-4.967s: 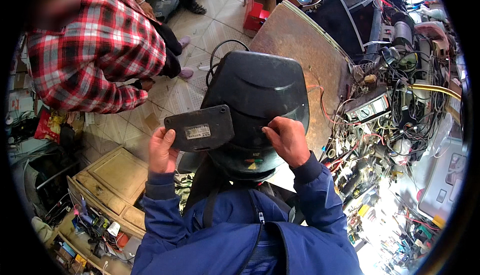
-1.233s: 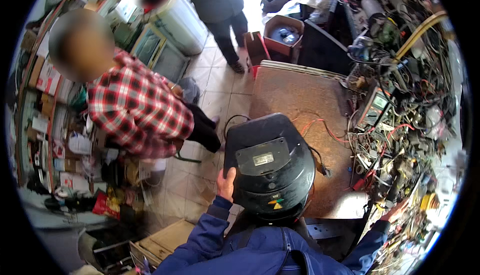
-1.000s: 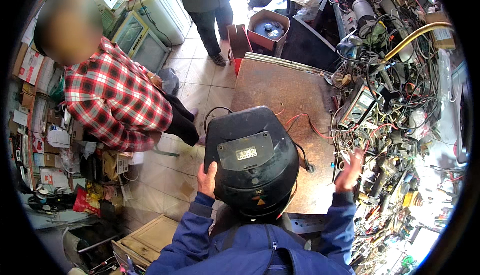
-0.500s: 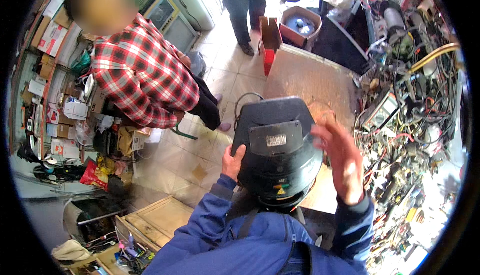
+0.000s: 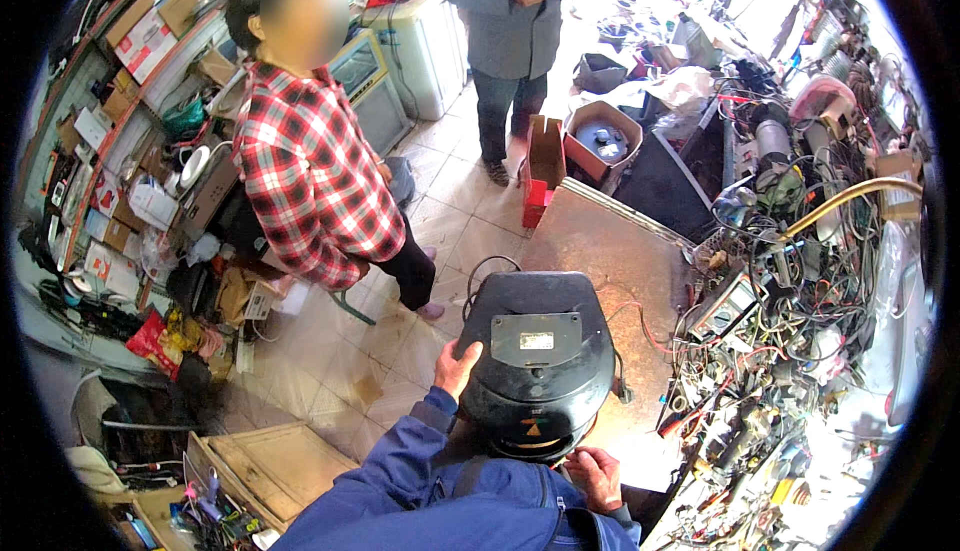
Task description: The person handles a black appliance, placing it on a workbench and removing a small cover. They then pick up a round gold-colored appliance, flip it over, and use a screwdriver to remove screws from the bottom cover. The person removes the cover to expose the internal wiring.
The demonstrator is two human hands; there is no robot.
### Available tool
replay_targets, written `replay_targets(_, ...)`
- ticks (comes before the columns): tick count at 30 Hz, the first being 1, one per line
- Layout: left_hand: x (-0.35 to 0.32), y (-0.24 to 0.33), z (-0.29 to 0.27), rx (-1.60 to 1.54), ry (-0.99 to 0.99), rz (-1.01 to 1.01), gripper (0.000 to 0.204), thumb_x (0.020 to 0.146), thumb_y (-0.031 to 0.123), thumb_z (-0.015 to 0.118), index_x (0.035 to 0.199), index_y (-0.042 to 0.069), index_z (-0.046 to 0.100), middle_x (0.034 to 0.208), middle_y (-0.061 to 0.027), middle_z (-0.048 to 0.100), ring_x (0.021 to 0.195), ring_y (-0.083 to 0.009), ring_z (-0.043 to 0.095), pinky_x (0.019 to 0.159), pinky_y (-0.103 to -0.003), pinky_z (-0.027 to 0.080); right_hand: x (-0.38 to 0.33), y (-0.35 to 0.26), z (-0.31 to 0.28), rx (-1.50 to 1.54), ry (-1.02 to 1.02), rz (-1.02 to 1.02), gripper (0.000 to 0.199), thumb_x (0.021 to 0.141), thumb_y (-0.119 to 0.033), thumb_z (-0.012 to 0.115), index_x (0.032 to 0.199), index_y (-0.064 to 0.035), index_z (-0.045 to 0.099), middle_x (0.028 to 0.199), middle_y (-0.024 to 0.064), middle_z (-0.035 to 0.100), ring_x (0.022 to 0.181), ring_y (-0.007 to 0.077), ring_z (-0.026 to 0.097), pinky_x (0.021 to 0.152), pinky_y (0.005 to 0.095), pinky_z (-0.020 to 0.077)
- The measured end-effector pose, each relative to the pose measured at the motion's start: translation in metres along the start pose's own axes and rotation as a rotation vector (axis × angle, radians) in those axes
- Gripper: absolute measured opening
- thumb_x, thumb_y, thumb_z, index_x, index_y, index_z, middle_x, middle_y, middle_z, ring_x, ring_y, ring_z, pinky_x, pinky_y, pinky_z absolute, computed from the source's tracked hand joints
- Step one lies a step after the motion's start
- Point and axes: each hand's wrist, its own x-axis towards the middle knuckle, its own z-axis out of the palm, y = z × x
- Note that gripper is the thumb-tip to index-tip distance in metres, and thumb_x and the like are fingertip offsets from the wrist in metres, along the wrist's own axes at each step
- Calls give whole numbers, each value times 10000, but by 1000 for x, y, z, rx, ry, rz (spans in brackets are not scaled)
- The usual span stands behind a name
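A bulky black appliance (image 5: 540, 376), rounded at the near end and with a pale label on a raised panel, stands on the brown worktop (image 5: 600, 241) close to my body. My left hand (image 5: 456, 369) grips its left side, thumb laid along the upper edge. Down by the appliance's near right rim is my right hand (image 5: 597, 478), fingers curled and drawn together. What those fingertips pinch, if anything, is too small to make out. A dark cable (image 5: 490, 269) loops out behind the appliance.
Piled tools, wires and parts (image 5: 760, 381) crowd the right side, with a multimeter (image 5: 733, 308) among them. A red box (image 5: 543, 176) and an open carton (image 5: 603, 146) sit beyond the worktop. One person in a checked shirt (image 5: 310, 171) stands left; another in a grey coat (image 5: 505, 21) stands farther back.
My right hand has come down from beside the appliance's upper right to its near lower rim, fingers closing. My left hand keeps its side grip. The view has shifted.
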Motion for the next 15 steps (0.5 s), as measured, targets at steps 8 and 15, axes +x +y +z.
replay_targets(8,4,-2,-9,-21,-20,-5,883,806,541,890,1356,-81,591,1242,-148,707,1103,-206,662,978,-355,530,13,-2,2,-71,13,-89,371,1030,-228,660,1221,90,663,1060,184,759,925,235,751,827,347,615)
replay_targets(15,3,-2,-26,-28,-25,-20,841,830,531,872,1348,-70,593,1208,-126,703,1067,-200,659,955,-358,532,7,-6,12,-119,-54,-45,391,1036,-228,667,1255,96,640,1107,184,757,990,242,751,896,364,600)
